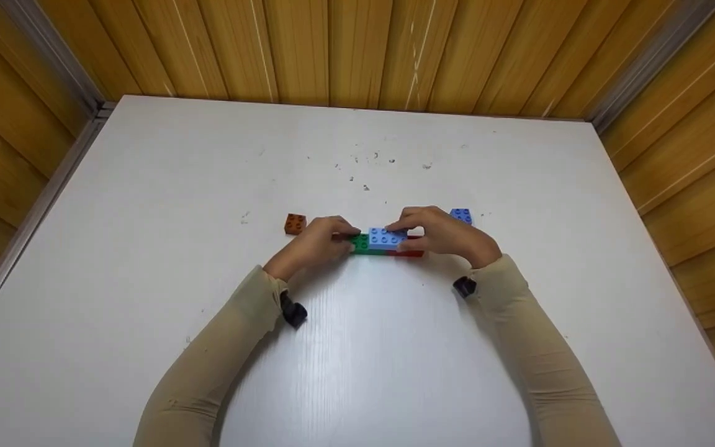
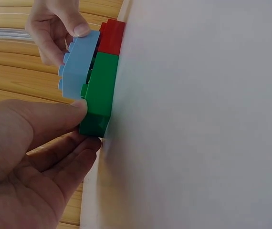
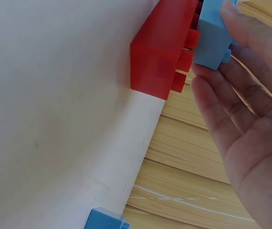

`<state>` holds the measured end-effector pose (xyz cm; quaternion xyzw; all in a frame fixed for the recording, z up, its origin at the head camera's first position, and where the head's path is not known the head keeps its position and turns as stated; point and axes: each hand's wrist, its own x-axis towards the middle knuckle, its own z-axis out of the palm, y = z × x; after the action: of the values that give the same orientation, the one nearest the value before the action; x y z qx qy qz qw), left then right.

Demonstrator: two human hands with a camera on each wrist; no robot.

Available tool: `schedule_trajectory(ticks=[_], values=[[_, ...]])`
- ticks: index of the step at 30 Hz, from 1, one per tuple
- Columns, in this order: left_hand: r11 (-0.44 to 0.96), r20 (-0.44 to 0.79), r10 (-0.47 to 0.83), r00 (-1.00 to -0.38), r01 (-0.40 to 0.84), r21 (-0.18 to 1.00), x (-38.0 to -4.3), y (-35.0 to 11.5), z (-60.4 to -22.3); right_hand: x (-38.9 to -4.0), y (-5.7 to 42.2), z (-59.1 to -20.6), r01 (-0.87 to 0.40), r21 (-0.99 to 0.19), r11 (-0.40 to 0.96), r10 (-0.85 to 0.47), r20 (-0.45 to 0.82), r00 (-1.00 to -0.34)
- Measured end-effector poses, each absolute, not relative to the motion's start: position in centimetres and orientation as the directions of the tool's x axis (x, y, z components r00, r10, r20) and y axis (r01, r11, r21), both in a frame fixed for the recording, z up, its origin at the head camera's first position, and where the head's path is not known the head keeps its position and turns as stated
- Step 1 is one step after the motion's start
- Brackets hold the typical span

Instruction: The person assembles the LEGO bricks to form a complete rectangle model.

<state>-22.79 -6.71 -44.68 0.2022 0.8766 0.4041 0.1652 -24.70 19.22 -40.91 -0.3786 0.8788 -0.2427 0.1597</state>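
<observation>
2 tan sleeves [image 1: 196, 372] reach across a white table [image 1: 357, 372], a small black device [image 1: 294, 311] strapped at each wrist. Beyond the cuffs, the person's left hand [image 1: 323, 239] pinches the outer end of a green brick [image 2: 101, 83] between thumb and fingers. Opposite, the right hand [image 1: 447, 233] grips a light blue brick [image 1: 384, 239] by its studded top and side, thumb set against the near face. The green brick and a red brick [image 3: 157, 62] stand end to end on the tabletop, with the light blue brick above them, spanning their joint. Studs show in a gap beneath it; whether its underside touches any of them is hard to tell. Just past the left hand sits a brown brick [image 1: 295, 224] with 4 studs; past the right wrist, a darker blue brick [image 1: 462, 215] lies partly hidden. Farther off, dark flecks [image 1: 366, 187] mark the tabletop before a wood-panelled wall [image 1: 357, 56].
</observation>
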Motion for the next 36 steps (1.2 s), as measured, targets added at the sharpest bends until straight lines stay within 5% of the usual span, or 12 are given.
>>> schedule_trajectory(ticks=[36], values=[[0.604,-0.122,0.468,-0.875,0.217,0.767,-22.6,-6.8,-44.5,-24.9,19.2,-42.2,-0.573,-0.606,0.552,-0.731,-0.020,-0.682]])
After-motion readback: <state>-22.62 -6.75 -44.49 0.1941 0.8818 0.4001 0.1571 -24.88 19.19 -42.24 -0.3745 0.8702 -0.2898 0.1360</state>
